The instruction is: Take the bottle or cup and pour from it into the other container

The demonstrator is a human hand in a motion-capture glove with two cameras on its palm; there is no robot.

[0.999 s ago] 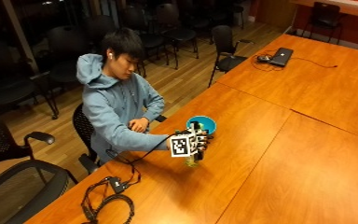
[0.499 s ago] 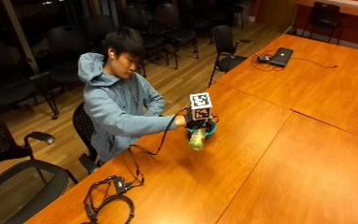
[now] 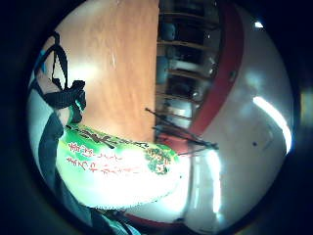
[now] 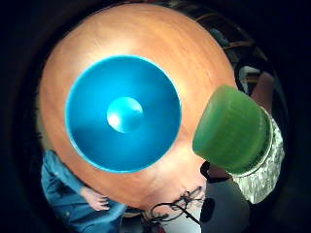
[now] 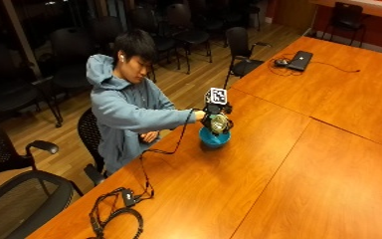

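Right hand grips the green bottle, fingers wrapped round its body, held in the air directly above the blue bowl on the table. Thumb-side palm view shows the green cap on, pointing down beside the bowl's rim. Judgement: centre the mouth over the bowl's middle, not its edge, then tilt slowly. With the cap on nothing will flow; it looks like a mimed pour.
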